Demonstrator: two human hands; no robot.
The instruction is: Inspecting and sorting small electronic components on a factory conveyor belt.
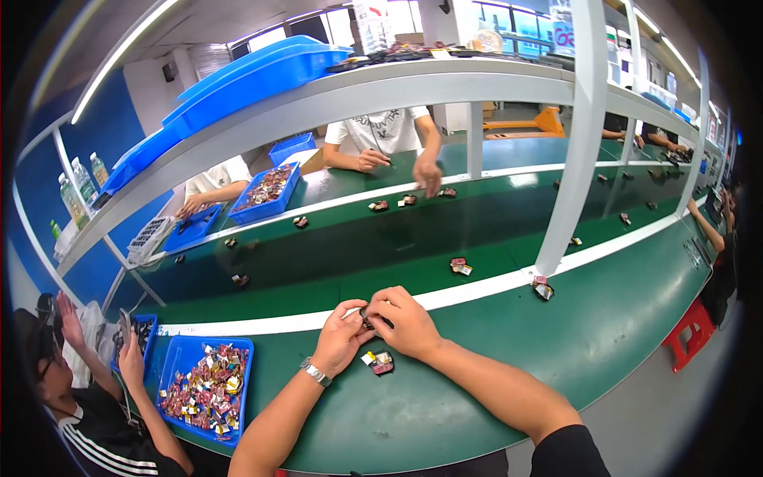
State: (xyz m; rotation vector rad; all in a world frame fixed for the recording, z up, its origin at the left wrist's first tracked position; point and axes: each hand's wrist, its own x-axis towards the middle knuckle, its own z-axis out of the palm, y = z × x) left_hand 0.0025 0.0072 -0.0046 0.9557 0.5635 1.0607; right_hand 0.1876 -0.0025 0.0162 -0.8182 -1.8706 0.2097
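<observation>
My left hand (340,335) and my right hand (405,322) meet over the green bench, both pinching one small dark part (370,318) between their fingertips. A metal watch sits on my left wrist. Just below the hands a second small part (380,362) with red and white bits lies on the bench surface. A blue tray (181,347) full of several similar small mixed-colour parts stands to my left, within reach of the left hand.
A green conveyor belt (358,254) runs across, carrying scattered small parts (460,266). A white upright post (574,143) stands right of my hands. People work opposite and at my left; another blue tray (266,208) stands across. A red stool (690,334) sits at right.
</observation>
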